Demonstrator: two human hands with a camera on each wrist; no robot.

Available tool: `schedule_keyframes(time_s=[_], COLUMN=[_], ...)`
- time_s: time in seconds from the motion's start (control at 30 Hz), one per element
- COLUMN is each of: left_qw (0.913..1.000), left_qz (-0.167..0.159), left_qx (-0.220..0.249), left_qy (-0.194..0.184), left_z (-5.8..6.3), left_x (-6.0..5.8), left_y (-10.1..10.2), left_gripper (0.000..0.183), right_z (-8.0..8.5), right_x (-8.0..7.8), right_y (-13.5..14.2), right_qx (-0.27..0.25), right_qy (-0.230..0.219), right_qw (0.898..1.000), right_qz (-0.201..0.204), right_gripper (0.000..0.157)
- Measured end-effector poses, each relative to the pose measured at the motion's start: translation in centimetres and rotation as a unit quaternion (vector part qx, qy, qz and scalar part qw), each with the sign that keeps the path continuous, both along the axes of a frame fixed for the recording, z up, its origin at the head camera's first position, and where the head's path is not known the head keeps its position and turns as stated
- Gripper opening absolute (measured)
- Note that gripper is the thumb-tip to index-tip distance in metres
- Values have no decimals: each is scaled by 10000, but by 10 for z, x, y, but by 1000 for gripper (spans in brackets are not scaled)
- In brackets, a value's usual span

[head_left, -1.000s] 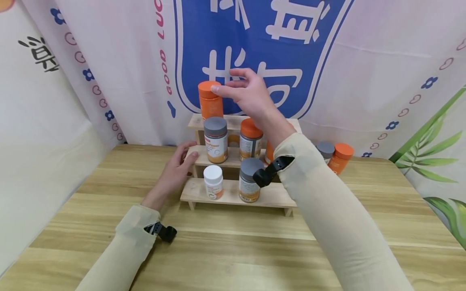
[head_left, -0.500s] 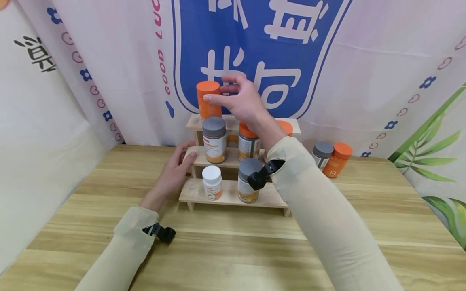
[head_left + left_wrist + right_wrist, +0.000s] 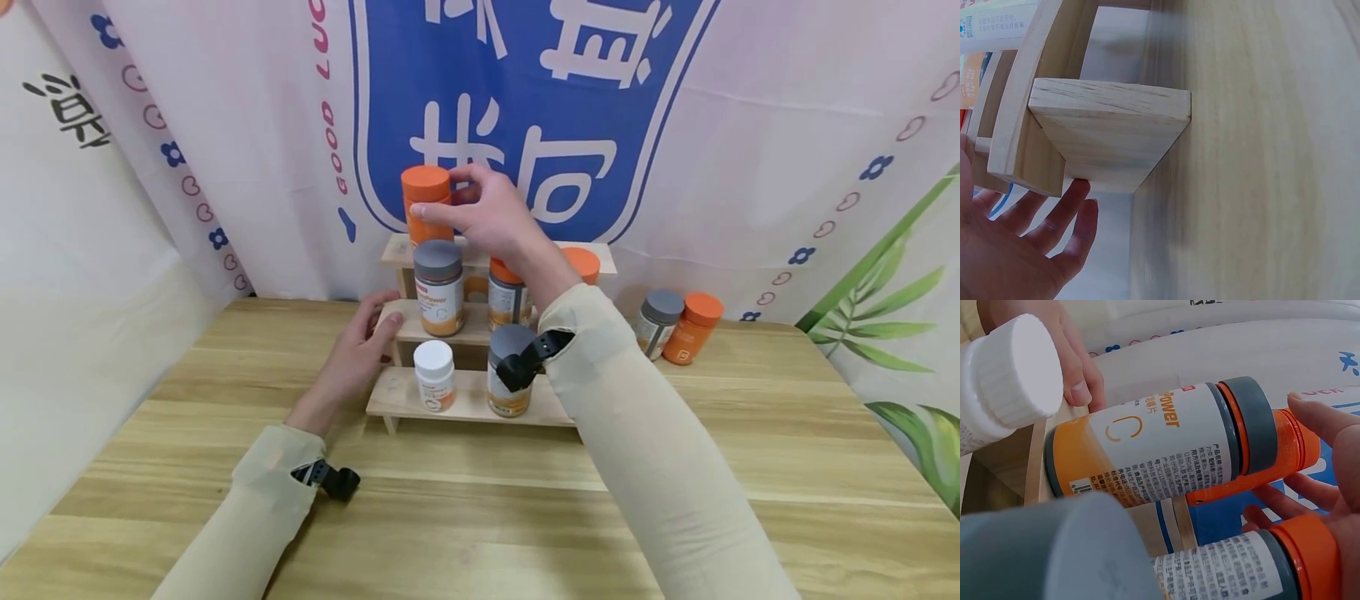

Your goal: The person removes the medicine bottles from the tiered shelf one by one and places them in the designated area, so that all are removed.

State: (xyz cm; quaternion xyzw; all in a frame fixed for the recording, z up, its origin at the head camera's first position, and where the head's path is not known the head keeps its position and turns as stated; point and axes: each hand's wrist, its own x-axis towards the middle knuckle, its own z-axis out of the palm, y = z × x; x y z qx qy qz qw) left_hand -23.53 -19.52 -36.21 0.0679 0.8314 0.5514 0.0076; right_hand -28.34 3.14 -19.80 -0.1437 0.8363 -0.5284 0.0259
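Observation:
An orange bottle (image 3: 425, 185) stands upright at the left end of the top tier of a wooden three-step rack (image 3: 471, 385). My right hand (image 3: 489, 212) holds this bottle below its cap, thumb in front and fingers round the far side. In the right wrist view the orange bottle (image 3: 1290, 447) is partly hidden behind a grey-lidded bottle (image 3: 1160, 444). At the rack's left side, my left hand (image 3: 362, 346) grips the middle tier's end, thumb on top. In the left wrist view, its fingers (image 3: 1063, 212) reach behind the wooden end piece.
A grey-lidded bottle (image 3: 439, 296) and an orange-capped bottle (image 3: 508, 300) occupy the middle tier. Below them stand a white bottle (image 3: 434, 379) and another grey-lidded bottle (image 3: 504, 392). To the right, a grey-lidded bottle (image 3: 660, 317) and an orange bottle (image 3: 692, 329) stand on the table (image 3: 465, 525).
My right hand has come down from the orange bottle's cap to its body, the fingers moving in round it. My left hand has stayed at the rack's end.

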Motion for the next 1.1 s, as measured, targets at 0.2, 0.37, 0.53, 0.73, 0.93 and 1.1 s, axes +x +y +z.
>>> schedule_keyframes(time_s=[0.2,0.37,0.53,0.73,0.93,1.1], left_qw=[10000,10000,10000,10000,10000,10000], left_qz=[-10,-19,-24,-26,-8,20], left_qx=[14,31,39,55,43,18], left_qy=[-2,5,4,19,-1,-24], left_z=[-2,-2,-1,-1,0,0], left_x=[0,0,0,0,1,1], left_y=[-1,-1,-1,-1,0,1], left_gripper=[57,57,58,58,59,58], right_z=[0,2,4,6,7,7], right_x=[0,0,0,0,0,-1], right_y=[-2,-4,-7,-8,-8,-7], right_qx=[134,317,511,641,738,770], right_qy=[-211,-251,-314,-362,-401,-409], right_qw=[9997,9992,9982,9972,9964,9961], right_qz=[-20,0,-38,-94,-125,-111], right_gripper=[72,73,76,77,77,78])
